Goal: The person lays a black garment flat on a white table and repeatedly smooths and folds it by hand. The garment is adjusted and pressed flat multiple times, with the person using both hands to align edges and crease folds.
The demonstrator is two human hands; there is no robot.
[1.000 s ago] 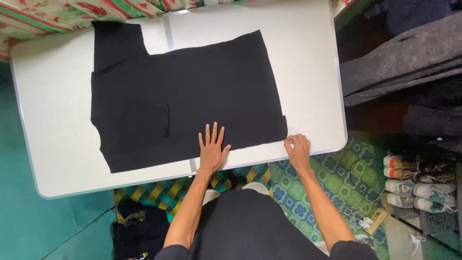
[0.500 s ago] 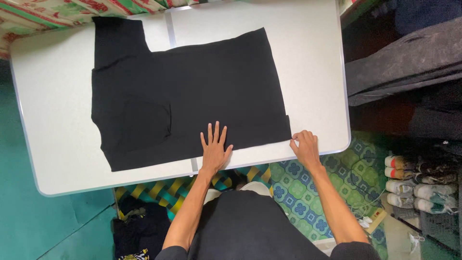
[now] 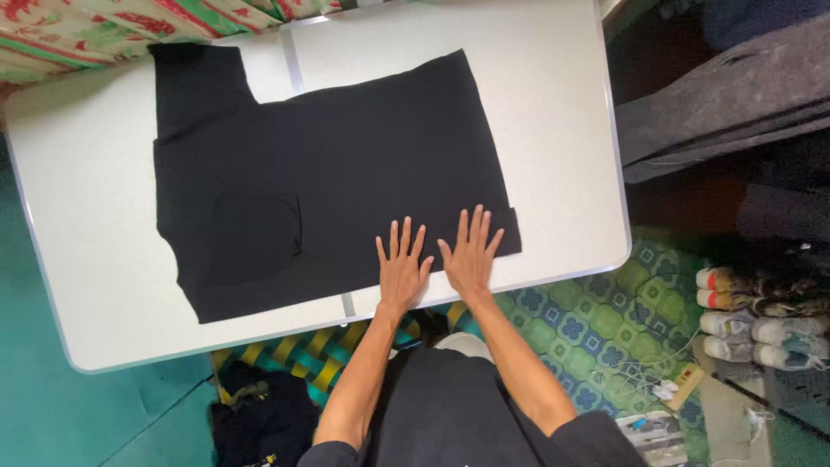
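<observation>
A black short-sleeved shirt [image 3: 328, 173] lies spread flat on a white folding table [image 3: 95, 259], one sleeve toward the far left corner and a chest pocket on its left part. My left hand [image 3: 402, 268] rests flat, fingers spread, on the shirt's near edge. Beside it, almost touching, my right hand [image 3: 471, 255] also presses flat on the fabric, close to the shirt's near right corner, which has a small folded-over hem. Neither hand grips anything.
A patterned floral cloth [image 3: 104, 30] lies beyond the table's far edge. Dark grey fabric [image 3: 726, 95] is piled at the right. Several shoes [image 3: 761, 316] stand on the green patterned mat [image 3: 596, 320]. A dark bag [image 3: 264, 424] sits on the floor at my left.
My right hand has left the shirt's near right corner and slid left onto the fabric, now lying flat beside my left hand. The left hand has stayed in place.
</observation>
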